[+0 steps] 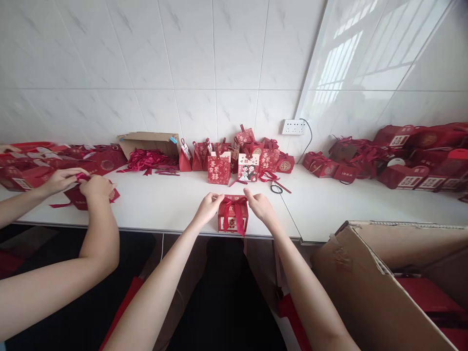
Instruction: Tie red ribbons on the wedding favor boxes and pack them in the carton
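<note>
A small red gift box (221,222) with printed characters stands at the table's front edge. Dark red ribbon (239,219) is tied in a bow at its top, and two tails hang down the front. My left hand (210,206) is closed at the upper left of the box, thumb and fingers pinching the ribbon there. At the upper right, my right hand (258,204) pinches the ribbon's other side, thumb pointing up. The exact grip of the fingertips is partly hidden.
A co-worker's hands (95,187) work on another red box (78,197) at left. Behind are finished boxes (218,168), a carton of ribbons (149,141), scissors (277,187) and a power strip (293,127). A large cardboard box (351,263) stands at right, near stacked red boxes (405,178).
</note>
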Tool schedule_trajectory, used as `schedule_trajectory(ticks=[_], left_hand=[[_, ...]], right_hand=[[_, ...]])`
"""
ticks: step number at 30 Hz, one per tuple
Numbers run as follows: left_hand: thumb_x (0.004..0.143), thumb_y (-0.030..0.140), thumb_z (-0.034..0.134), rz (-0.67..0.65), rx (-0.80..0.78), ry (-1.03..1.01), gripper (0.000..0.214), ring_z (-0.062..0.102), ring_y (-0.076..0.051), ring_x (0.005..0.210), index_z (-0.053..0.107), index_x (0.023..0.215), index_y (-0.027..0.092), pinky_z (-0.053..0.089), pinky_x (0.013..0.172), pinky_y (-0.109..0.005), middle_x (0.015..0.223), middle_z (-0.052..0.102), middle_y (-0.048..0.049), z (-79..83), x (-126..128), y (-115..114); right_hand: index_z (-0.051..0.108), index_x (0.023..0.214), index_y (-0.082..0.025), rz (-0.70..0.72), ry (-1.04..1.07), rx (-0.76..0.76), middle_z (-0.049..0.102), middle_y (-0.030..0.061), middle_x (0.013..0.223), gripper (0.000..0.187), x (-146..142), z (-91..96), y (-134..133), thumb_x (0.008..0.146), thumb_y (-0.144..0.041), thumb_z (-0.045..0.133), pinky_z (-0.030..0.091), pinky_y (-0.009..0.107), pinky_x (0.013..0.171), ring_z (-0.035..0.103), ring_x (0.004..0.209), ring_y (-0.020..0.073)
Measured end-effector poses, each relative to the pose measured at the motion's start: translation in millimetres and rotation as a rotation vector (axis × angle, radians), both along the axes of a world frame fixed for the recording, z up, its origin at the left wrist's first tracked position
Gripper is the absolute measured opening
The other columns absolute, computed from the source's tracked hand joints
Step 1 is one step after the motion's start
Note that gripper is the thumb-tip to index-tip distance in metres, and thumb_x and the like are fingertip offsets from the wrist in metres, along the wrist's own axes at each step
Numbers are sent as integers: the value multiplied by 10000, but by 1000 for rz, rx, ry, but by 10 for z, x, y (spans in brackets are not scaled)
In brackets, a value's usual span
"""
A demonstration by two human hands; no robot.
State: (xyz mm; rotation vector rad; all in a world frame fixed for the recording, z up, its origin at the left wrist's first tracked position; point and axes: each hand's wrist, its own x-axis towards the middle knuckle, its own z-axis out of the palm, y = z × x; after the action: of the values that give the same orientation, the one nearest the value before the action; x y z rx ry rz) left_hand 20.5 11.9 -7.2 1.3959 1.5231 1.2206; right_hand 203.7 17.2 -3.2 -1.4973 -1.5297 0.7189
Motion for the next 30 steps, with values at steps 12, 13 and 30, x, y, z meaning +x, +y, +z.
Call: schedule_trajectory(ticks=[12,13,30], left_hand=[[724,470,590,127,2,-145,346,455,-119,493,436,568,202,331,500,-244,495,461,39,-79,181,-92],[731,455,584,152,0,-153,332,463,-124,499,435,572,204,336,504,-246,497,463,38,-94,204,-92],[663,504,656,82,175,-149,366,600,-170,647,558,697,152,457,597,-279,693,624,-44,-94,202,-85]], right_hand=[[282,531,-217,101,199,90,302,-56,509,282,-128,-153,-97,769,-316,399,232,241,491,288,519,96],[282,549,-218,96,229,115,307,-56,522,278,-141,-194,-120,775,-337,392,240,239,497,294,533,98],[335,1308,-211,527,339,67,478,147,1254,1008,211,-329,-44,435,-319,829,493,398,852,472,1198,279]])
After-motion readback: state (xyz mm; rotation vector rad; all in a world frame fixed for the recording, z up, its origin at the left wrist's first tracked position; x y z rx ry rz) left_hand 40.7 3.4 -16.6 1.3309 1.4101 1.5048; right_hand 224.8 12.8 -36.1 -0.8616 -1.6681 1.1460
